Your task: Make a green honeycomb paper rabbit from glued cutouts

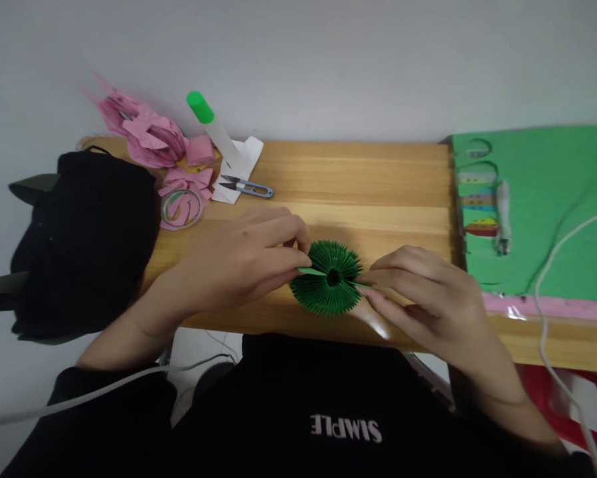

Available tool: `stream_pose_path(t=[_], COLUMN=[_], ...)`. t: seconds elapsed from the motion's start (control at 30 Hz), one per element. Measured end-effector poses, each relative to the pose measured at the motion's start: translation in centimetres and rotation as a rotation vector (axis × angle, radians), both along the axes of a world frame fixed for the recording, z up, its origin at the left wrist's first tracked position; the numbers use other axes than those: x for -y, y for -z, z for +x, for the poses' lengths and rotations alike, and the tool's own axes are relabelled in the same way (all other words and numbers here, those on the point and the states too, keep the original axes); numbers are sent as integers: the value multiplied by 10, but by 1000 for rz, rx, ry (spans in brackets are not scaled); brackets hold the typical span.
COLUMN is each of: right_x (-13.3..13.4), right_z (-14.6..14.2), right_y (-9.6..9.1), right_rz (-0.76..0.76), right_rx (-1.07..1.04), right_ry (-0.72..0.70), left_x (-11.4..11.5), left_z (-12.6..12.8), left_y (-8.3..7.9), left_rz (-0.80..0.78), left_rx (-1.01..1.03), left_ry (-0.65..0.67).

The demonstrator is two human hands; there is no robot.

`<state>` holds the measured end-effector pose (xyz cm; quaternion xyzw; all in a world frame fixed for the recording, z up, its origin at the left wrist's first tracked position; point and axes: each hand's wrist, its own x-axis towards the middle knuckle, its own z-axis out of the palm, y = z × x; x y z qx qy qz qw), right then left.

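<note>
A green pleated paper rosette (pixel 327 295), fanned into a near circle with a small dark hole at its centre, is held over the front part of the wooden table. My left hand (pixel 265 255) pinches a flat light-green flap on the rosette's left side between thumb and fingers. On the opposite side, my right hand (pixel 418 292) grips the right edge, where another thin pale-green flap shows at the fingertips. Both hands are closed on the paper, and some fingertips are hidden behind it.
Left of centre lie thread snips (pixel 248 187), a glue stick with green cap (pixel 221 136), a tape roll (pixel 181 209) and pink folded paper (pixel 151 133). A black bag (pixel 86 245) sits far left. On the right, a cable (pixel 540 299) crosses green sheets (pixel 552 212).
</note>
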<state>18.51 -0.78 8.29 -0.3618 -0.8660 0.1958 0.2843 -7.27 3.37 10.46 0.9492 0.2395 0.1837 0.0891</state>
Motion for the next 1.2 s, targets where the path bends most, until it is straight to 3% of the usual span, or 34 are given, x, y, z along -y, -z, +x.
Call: stream_pose_path(t=[0.5, 0.73, 1.2], right_x=[1, 2, 3], right_z=[0, 0, 0], right_y=[-2, -3, -3], right_rz=[-16, -12, -20], right_rx=[-4, 3, 0], right_ry=[23, 19, 34], left_x=[-2, -3, -2], left_z=[1, -1, 0], left_y=[-2, -2, 1], left_rz=[-36, -194, -109], left_rx=[-13, 1, -20], left_ry=[15, -5, -18])
